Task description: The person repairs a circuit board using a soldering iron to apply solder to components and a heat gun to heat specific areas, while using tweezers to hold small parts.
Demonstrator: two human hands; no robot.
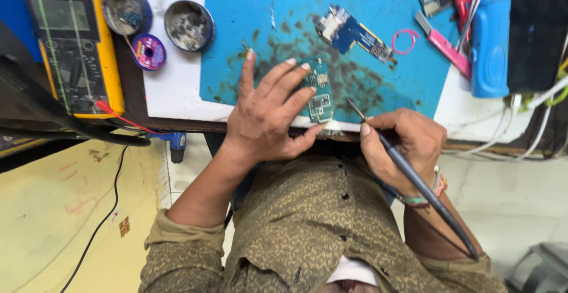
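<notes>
My left hand (269,112) presses a small green circuit board (320,99) flat on the blue work mat (378,68), fingers spread over its left side and the thumb at its lower edge. My right hand (403,142) grips a dark soldering iron (414,177) like a pen. Its thin tip points up and left, ending just right of the board near the mat's front edge. The iron's handle and cord run back over my right wrist.
A second blue circuit board (353,34) lies further back on the mat. A yellow multimeter (71,41), two round tins (189,25) and a solder spool (148,51) stand at the left. A pink ring (405,41), pink-handled tool (442,44), blue case (490,44) and cables lie at the right.
</notes>
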